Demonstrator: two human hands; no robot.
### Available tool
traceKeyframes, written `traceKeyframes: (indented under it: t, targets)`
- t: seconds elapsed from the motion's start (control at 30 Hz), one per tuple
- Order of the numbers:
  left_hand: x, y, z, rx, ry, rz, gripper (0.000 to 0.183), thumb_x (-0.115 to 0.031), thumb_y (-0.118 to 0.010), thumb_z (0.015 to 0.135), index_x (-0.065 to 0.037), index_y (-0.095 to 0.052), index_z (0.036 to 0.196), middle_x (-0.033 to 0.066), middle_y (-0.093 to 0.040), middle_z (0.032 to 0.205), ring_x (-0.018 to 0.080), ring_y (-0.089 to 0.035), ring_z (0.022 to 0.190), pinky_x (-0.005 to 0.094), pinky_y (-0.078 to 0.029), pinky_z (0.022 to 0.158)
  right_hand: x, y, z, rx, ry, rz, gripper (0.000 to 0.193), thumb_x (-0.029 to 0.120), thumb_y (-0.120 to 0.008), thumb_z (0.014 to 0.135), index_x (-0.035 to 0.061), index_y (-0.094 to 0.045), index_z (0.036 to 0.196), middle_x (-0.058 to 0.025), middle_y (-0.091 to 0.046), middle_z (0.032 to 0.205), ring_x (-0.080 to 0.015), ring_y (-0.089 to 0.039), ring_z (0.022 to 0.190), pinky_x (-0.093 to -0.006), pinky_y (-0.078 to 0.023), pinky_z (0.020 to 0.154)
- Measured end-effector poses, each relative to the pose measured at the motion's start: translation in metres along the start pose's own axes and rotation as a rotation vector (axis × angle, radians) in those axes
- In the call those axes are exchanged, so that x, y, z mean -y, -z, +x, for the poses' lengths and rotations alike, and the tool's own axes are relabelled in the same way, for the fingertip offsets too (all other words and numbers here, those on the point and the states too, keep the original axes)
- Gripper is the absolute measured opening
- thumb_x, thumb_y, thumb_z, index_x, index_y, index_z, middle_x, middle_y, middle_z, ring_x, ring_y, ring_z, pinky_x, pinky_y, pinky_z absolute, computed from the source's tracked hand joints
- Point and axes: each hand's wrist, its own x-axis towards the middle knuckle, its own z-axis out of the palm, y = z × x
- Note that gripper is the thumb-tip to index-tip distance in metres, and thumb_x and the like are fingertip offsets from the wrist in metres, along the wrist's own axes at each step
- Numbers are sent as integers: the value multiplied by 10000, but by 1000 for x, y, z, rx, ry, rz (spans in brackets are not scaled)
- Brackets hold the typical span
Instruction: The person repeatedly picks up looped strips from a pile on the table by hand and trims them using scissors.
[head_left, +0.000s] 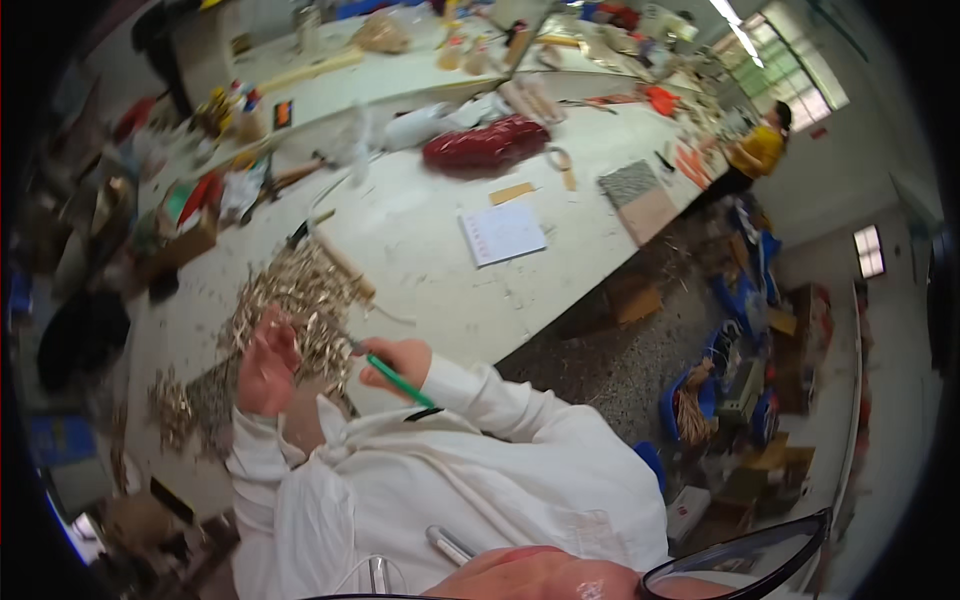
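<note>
My right hand is closed round a slim green-handled tool with a black end. Its grey tip points at a heap of small shiny beige-gold strips, but the kind of tool cannot be made out. Left of it, my left hand is raised at the near edge of the heap, fingers stretched out and somewhat blurred. No held thing shows in it. A pale rod lies along the heap's far right side. More strips form a smaller pile to the left, near the table's edge.
On the white table lie a white sheet or pad, a glossy dark red bundle and grey and beige panels. A person in yellow stands at the far right. Blue containers stand on the floor.
</note>
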Motion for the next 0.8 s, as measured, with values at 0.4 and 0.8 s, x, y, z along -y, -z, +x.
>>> traceKeyframes:
  t: [0.4, 0.8]
  targets:
    - [18, -40, -19, -254, -209, 265, 211, -135, -532, 917, -35, -565, 1100, 64, -620, 1006, 153, -621, 920, 245, -549, 771, 9, -2, -35, 155, -182, -78, 525, 433, -522, 869, 61, -437, 1230, -102, -590, 795, -270, -596, 757, -344, -459, 678]
    - [18, -80, -49, -353, 20, 605, 214, -76, -568, 886, 58, -585, 1051, 86, -637, 933, 163, -631, 865, 255, -510, 761, 17, 1, -37, 254, -194, 255, 492, 431, -394, 932, 66, -492, 1247, 2, -551, 655, -84, -508, 516, -234, -443, 510]
